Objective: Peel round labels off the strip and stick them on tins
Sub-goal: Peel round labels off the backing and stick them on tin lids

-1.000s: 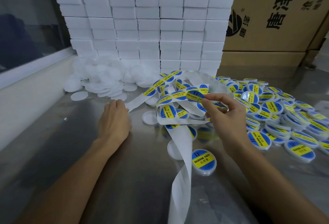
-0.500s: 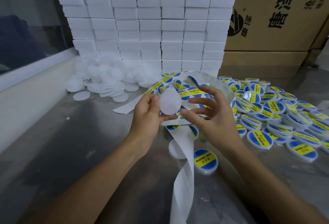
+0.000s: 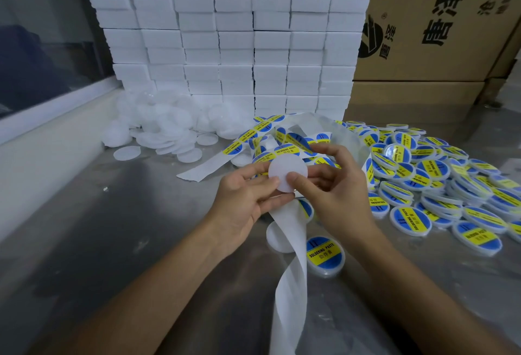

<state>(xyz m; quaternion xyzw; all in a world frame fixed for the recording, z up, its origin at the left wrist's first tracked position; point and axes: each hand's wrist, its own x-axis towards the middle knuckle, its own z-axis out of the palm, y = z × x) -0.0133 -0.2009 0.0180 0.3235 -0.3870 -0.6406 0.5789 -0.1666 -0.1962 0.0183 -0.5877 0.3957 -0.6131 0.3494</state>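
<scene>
Holding 1 blank round white plastic tin [image 3: 287, 174] between them at centre frame, the left hand [image 3: 242, 202] and right hand [image 3: 338, 196] pinch its edges; whether a label is under it I cannot tell. Toward 3 o'clock lies a large heap of blue-and-yellow labelled tins [image 3: 428, 179]; toward 10 o'clock a pile of unlabelled white tins [image 3: 166, 126] waits, and the white backing strip of round labels [image 3: 290, 140] behind the hands is far from used up. Roughly midway, I judge.

Open grey metal tabletop [image 3: 118, 242] is lying bare at my left. At my right, a heap of round blue-and-yellow labelled tins [image 3: 428, 182] is crowding the way. Ahead, a wall of stacked white boxes [image 3: 234, 38], loose white discs [image 3: 166, 126] and tangled white label strip [image 3: 290, 284] are blocking my reach.
</scene>
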